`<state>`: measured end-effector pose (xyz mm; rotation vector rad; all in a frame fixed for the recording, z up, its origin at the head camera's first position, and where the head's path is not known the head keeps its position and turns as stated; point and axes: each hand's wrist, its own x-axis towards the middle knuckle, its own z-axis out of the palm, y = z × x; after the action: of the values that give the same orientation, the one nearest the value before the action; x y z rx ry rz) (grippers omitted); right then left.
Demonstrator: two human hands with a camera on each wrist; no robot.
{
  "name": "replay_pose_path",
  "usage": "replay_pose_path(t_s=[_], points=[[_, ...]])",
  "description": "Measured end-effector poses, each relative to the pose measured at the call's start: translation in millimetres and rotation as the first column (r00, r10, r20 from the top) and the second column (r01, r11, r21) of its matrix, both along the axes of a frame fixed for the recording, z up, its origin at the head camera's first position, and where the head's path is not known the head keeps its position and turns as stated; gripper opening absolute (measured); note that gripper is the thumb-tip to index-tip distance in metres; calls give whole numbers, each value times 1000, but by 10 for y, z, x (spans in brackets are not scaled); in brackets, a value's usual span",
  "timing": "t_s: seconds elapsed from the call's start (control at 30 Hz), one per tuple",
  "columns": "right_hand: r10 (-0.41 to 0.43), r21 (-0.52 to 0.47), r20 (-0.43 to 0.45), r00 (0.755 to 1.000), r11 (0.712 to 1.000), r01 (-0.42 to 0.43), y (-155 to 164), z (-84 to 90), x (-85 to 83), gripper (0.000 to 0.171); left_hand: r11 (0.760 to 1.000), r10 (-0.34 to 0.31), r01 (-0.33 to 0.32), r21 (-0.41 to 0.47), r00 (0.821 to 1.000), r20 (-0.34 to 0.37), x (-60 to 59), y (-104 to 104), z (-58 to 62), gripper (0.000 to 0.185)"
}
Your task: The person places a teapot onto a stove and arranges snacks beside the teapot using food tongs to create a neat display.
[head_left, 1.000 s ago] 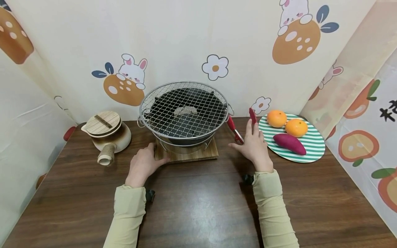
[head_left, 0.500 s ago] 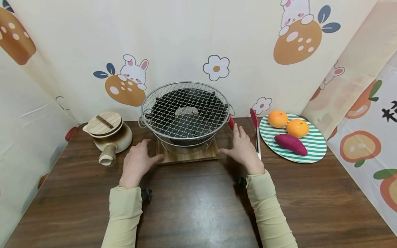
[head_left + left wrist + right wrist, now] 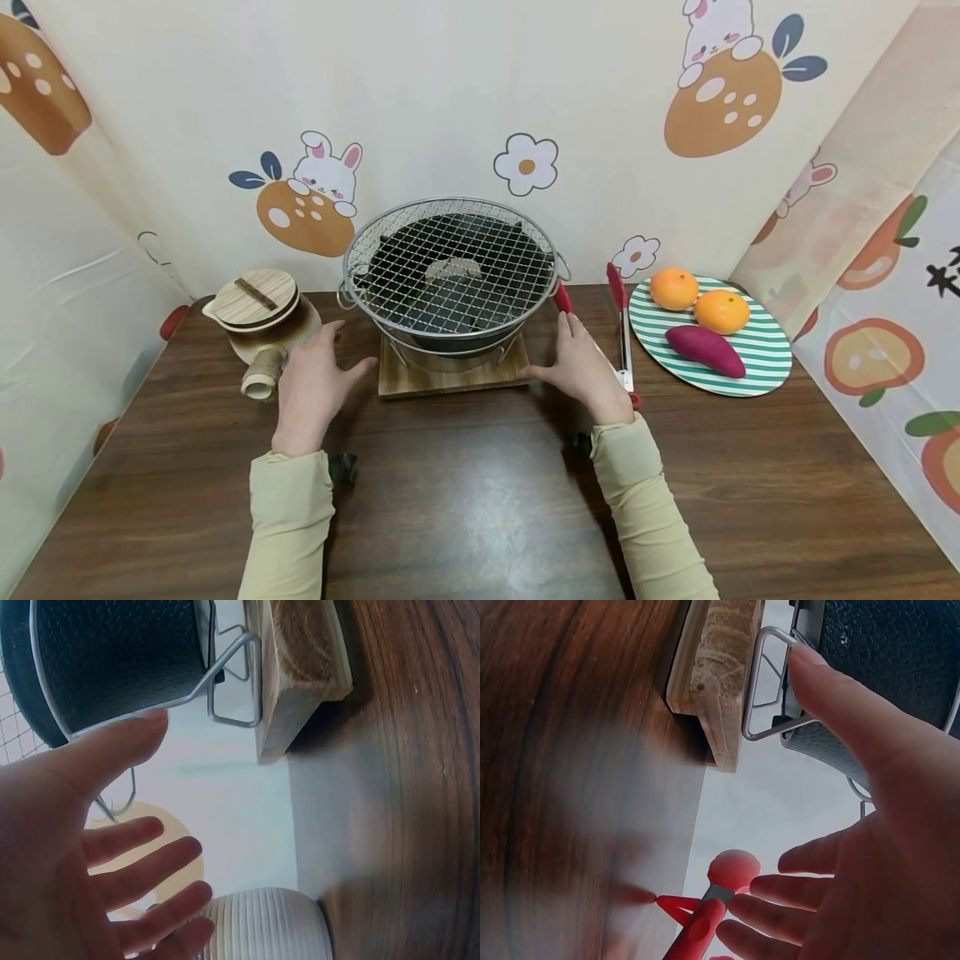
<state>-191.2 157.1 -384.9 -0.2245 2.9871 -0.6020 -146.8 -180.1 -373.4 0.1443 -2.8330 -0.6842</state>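
Note:
A round black charcoal grill (image 3: 450,321) with a wire mesh top (image 3: 450,265) stands on a wooden board (image 3: 450,379) at the table's middle back. My left hand (image 3: 330,367) hovers open just left of the board, fingers spread, holding nothing. In the left wrist view my left hand (image 3: 82,847) is apart from the board (image 3: 300,682). My right hand (image 3: 572,360) is open at the board's right side, thumb near its front corner. Red-handled tongs (image 3: 622,329) lie on the table just right of it, and the right wrist view shows the tongs (image 3: 709,911) beside the fingers.
A cream pot with a wooden lid (image 3: 258,304) sits at the left, close to my left hand. A green-striped plate (image 3: 757,350) at the right holds two oranges (image 3: 672,287) and a purple sweet potato (image 3: 703,350). Patterned cloth walls close in the brown table (image 3: 480,500).
My left hand drew back leftward off the board's corner. My right hand left the tongs, which now lie on the table, and moved left to the board's right side.

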Motion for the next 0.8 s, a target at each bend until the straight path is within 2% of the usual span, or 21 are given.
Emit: replay_pose_path(t_s=[0.1, 0.2, 0.27, 0.37, 0.47, 0.53, 0.6, 0.8], points=[[19, 4, -10, 1000, 1000, -19, -10, -20, -3, 117, 1000, 17, -16, 8, 998, -53, -2, -6, 18, 64], [29, -3, -8, 1000, 1000, -29, -21, -29, -1, 116, 999, 32, -29, 24, 989, -147, -10, -17, 30, 60], [29, -5, 2, 1000, 1000, -29, -28, -36, -1, 116, 999, 35, -27, 39, 973, -227, -18, -33, 33, 58], [21, -10, 28, 999, 1000, -21, -37, -44, 0, 116, 998, 46, -28, 58, 939, -340, -23, -58, 37, 55], [17, -18, 52, 999, 1000, -16, -48, -50, -2, 116, 997, 69, -46, 68, 911, -407, -25, -92, 34, 55], [17, -26, 62, 998, 1000, -15, -57, -53, -4, 116, 994, 98, -71, 78, 900, -424, -21, -119, 33, 55], [20, -30, 67, 998, 999, -18, -67, -60, -5, 116, 990, 132, -101, 95, 897, -422, -12, -151, 34, 56], [29, -18, 76, 997, 999, -28, -94, -78, -4, 117, 969, 240, -195, 153, 896, -374, 26, -269, 58, 58]])
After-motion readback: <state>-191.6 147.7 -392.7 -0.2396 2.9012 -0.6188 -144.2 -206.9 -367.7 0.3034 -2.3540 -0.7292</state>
